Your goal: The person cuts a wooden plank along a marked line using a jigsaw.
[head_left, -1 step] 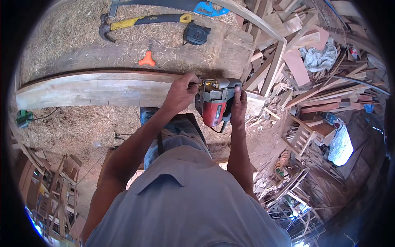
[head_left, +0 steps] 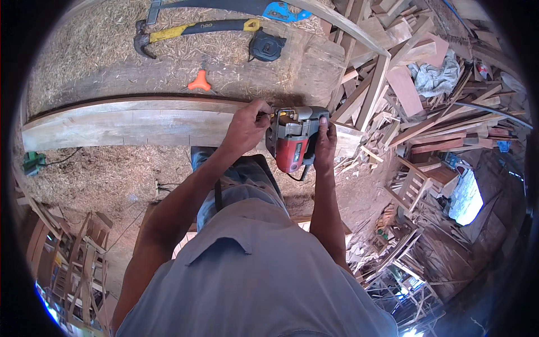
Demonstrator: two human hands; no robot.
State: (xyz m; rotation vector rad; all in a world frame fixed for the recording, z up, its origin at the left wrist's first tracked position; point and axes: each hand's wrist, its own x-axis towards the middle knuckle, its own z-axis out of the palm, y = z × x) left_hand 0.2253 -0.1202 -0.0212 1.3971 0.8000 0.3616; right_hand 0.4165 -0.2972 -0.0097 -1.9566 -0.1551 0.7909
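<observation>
A red and grey jigsaw [head_left: 291,153] lies on its side over the right part of a long curved board [head_left: 140,121]. My right hand [head_left: 324,145] is wrapped round the jigsaw's handle side, its thumb along the dark housing. At the tool's blade end, my left hand [head_left: 247,127] is closed in a pinch beside the metal base plate. A small yellow piece shows next to those fingertips; what they grip is mostly hidden. An orange three-lobed tool [head_left: 199,82] rests on the bench just beyond the board.
On the sawdust-covered bench [head_left: 112,78] lie a yellow and black claw hammer [head_left: 202,28], a dark tape measure [head_left: 266,46] and a blue-handled saw [head_left: 286,10]. Wood offcuts [head_left: 443,135] are heaped at right. A green tool [head_left: 33,163] sits by the board's left end.
</observation>
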